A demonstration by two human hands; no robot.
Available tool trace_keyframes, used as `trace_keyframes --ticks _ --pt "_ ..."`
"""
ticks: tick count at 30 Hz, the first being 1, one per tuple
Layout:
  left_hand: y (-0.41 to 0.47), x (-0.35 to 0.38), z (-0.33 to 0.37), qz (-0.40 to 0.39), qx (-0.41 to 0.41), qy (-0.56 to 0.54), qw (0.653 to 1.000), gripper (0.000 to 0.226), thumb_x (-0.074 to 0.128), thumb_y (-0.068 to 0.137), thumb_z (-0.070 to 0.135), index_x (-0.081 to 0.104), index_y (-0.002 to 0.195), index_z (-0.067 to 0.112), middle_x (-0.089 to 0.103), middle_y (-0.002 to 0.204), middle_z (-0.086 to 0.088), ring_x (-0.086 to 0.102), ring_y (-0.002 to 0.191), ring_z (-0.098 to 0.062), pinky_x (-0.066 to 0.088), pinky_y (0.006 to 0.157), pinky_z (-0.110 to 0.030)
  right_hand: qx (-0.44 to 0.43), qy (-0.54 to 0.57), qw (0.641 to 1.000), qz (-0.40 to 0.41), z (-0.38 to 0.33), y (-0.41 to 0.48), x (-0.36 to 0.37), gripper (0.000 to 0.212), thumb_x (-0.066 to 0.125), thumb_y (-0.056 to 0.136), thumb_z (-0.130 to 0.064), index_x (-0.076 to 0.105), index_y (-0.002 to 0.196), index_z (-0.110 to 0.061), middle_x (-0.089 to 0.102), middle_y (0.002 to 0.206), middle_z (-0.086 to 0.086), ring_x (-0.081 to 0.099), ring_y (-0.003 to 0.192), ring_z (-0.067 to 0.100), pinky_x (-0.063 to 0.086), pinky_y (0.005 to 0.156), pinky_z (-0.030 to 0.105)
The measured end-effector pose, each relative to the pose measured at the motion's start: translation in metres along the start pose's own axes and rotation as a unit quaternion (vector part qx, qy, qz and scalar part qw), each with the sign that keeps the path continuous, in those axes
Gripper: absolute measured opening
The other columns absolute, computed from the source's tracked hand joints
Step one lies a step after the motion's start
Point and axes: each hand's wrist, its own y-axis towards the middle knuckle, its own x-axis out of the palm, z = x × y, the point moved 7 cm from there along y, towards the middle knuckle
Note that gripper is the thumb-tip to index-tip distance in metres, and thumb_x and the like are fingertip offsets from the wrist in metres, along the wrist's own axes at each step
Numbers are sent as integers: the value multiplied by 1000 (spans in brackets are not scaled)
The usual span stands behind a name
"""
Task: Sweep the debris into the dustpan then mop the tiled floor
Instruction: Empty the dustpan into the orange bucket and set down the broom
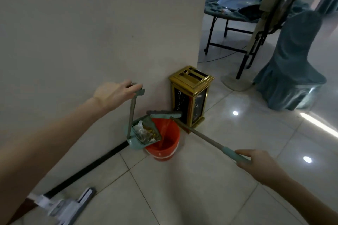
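A teal dustpan [136,139] full of debris [146,133] stands by the wall on the tiled floor [201,179], leaning against an orange bucket [164,144]. My left hand [115,95] grips the top of the dustpan's upright handle [132,113]. My right hand [259,164] holds the teal grip of a broom handle [204,138]. The broom head [165,114] hangs over the bucket's rim, next to the dustpan.
A gold and black bin [191,97] stands at the wall corner behind the bucket. A flat mop head [69,208] lies on the floor at lower left. At right are a covered chair [292,64], a fan base [236,82] and a folding table [236,16].
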Motion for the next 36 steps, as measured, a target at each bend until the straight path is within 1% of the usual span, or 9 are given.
trace_keyframes --ticks 2,5,8,12,17,20,29,33,36 --pt "18 2 19 -12 -3 1 1000 35 50 98 28 37 130 24 56 99 -12 60 54 -36 43 41 -36 -23 9 999 -22 11 18 -7 39 62 89 -36 60 128 -34 65 100 -10 57 68 1 48 63 17" --pt "39 1 46 -37 -4 6 999 40 51 98 27 25 128 27 55 100 -13 59 55 -34 42 41 -35 -61 2 997 -49 23 37 -17 38 59 90 -33 59 129 -32 65 104 -7 60 79 6 54 76 27" --pt "54 2 68 -70 -18 22 997 40 48 99 26 27 133 26 52 104 -12 61 60 -34 40 43 -35 -78 -2 995 -60 33 49 -25 39 57 92 -30 58 131 -31 67 110 -2 62 81 12 55 77 31" --pt "70 3 87 -95 -44 40 994 39 42 101 33 38 138 23 53 106 -9 61 63 -34 34 44 -33 -96 -8 993 -63 45 59 -31 38 55 93 -27 57 132 -30 69 101 3 64 79 16 56 74 32" --pt "87 8 99 -139 -101 13 985 49 41 98 47 27 141 31 59 104 -5 64 73 -32 36 48 -31 -107 -26 992 -61 45 69 -30 39 54 93 -26 56 132 -30 68 101 4 64 82 20 55 74 32" --pt "93 9 100 -147 -126 15 981 43 39 99 47 32 136 28 61 101 -7 64 74 -32 36 48 -32 -113 -38 991 -53 45 72 -27 38 54 92 -27 57 130 -32 67 99 3 64 84 21 53 71 30" --pt "91 7 95 -103 -100 9 990 26 35 101 41 33 122 26 57 87 -10 60 59 -33 35 42 -33 -123 -47 991 -31 52 75 -17 35 56 92 -30 58 126 -34 67 100 3 63 86 22 51 69 30" --pt "98 5 100 -123 -44 65 989 29 35 101 40 31 128 27 57 92 -8 60 60 -32 37 44 -33 -136 -50 989 -17 46 79 -21 38 55 92 -32 55 130 -36 66 98 2 63 85 22 52 70 31" --pt "96 8 111 -154 15 127 980 44 41 101 26 15 136 31 56 99 -8 62 64 -30 43 46 -34 -141 -66 988 -1 43 83 -24 39 54 92 -33 54 131 -37 66 96 2 64 83 21 49 66 29"
